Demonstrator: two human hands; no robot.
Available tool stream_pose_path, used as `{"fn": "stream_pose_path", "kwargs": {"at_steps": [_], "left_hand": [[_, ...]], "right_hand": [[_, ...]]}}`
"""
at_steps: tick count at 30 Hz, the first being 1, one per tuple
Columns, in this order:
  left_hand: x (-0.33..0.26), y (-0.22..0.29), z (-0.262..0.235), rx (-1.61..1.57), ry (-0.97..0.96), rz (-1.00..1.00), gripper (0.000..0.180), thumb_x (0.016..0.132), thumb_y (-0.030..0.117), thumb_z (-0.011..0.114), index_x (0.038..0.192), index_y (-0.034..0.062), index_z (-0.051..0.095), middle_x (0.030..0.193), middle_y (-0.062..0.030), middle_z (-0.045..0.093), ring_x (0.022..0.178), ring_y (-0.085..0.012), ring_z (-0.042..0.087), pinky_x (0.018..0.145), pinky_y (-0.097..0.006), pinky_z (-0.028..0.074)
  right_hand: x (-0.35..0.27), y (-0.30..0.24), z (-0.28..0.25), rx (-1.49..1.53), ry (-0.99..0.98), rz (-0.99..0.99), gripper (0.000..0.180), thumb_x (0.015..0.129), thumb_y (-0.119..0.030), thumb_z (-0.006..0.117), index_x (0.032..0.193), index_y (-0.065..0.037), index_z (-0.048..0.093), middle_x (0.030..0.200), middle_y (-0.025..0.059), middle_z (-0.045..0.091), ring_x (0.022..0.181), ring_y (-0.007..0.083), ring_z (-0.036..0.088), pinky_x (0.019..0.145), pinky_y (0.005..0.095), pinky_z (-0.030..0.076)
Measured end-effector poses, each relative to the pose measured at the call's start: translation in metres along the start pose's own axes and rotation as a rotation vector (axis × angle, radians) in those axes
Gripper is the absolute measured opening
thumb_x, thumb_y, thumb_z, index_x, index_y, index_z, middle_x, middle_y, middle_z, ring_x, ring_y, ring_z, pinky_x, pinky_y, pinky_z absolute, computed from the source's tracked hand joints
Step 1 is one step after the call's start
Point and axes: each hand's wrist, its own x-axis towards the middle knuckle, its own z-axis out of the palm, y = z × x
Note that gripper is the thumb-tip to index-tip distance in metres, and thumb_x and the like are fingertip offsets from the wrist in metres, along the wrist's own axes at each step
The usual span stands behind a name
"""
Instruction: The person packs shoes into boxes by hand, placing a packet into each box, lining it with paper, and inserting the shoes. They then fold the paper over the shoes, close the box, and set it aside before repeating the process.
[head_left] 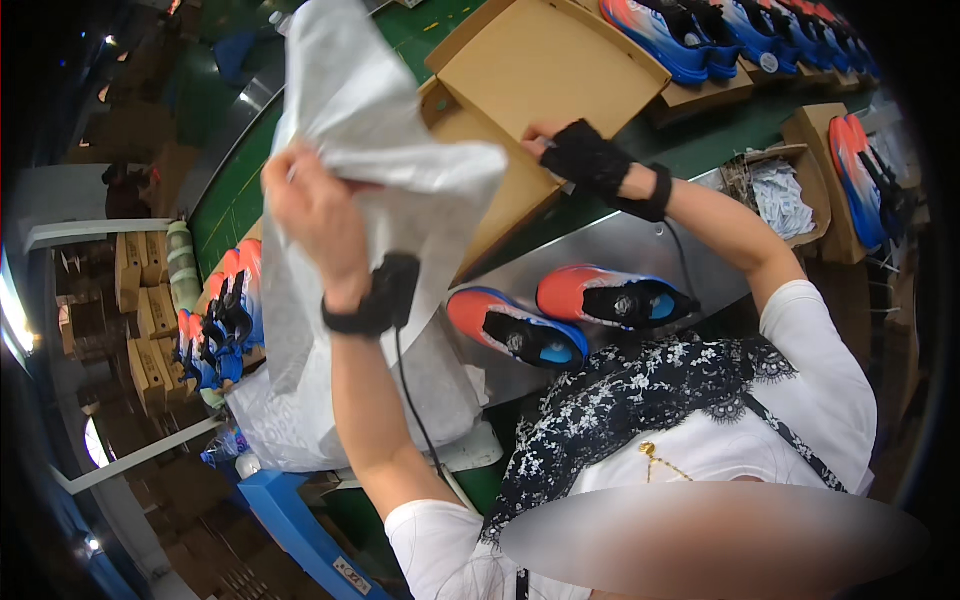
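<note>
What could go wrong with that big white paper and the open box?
The left hand holds the white wrapping paper bunched up high, so it might tear or crumple further as it is pulled. The paper also hides part of the open cardboard box, so the right hand at the box's edge may be working partly unseen. The two shoes lie loose near the metal ledge's edge; a trailing wrist cable could perhaps nudge one off.
</note>
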Motion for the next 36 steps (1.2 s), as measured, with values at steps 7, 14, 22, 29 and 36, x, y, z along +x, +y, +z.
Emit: {"fn": "stream_pose_path", "kwargs": {"at_steps": [7,14,22,29,36], "left_hand": [[0.041,-0.003,0.111,-0.234,-0.232,-0.163,0.022,0.088,0.019,0.043,0.08,-0.0007,0.04,0.056,-0.0075,0.05,0.049,-0.0153,0.053,0.046,-0.028,0.044],[-0.018,-0.004,0.161,0.012,-0.444,0.386,0.06,0.075,0.028,0.062,0.119,-0.0026,0.035,0.116,-0.0234,0.043,0.109,-0.0346,0.041,0.087,-0.04,0.035],[-0.101,-0.143,-0.011,1.047,-0.566,-0.234,0.068,0.072,0.053,0.055,0.122,0.0088,0.039,0.13,-0.022,0.027,0.123,-0.0383,0.018,0.091,-0.064,0.014],[-0.093,-0.206,-0.05,-0.162,-0.252,-1.323,0.084,0.07,0.064,0.05,0.123,0.0005,0.033,0.121,-0.0206,0.037,0.109,-0.0324,0.039,0.086,-0.055,0.031],[-0.108,-0.212,-0.038,-0.446,-0.068,-1.16,0.038,0.08,0.015,0.057,0.111,-0.0048,0.046,0.105,-0.0107,0.053,0.092,-0.021,0.053,0.08,-0.031,0.041]], "right_hand": [[0.015,-0.018,-0.026,0.253,-0.391,0.023,0.046,0.069,-0.044,0.064,0.091,-0.005,0.054,0.053,0.0022,0.048,0.044,0.011,0.048,0.04,0.0241,0.038],[0.071,0.142,-0.065,1.006,0.677,0.309,0.019,0.081,-0.028,0.053,0.072,-0.011,0.051,0.052,-0.0004,0.045,0.042,0.011,0.042,0.038,0.0238,0.033],[0.017,0.166,-0.173,0.73,0.768,0.486,0.023,0.08,-0.018,0.056,0.091,0.002,0.05,0.081,0.0119,0.057,0.06,0.0169,0.054,0.05,0.0247,0.046],[-0.051,0.096,-0.121,0.42,0.913,0.109,0.047,0.081,-0.017,0.046,0.118,0.005,0.027,0.104,0.0262,0.052,0.069,0.0199,0.054,0.062,0.0238,0.045],[-0.138,-0.096,0.081,-0.252,-0.526,-0.166,0.059,0.061,-0.031,0.064,0.108,0.002,0.046,0.104,0.0191,0.049,0.085,0.032,0.053,0.069,0.0402,0.045]]}}
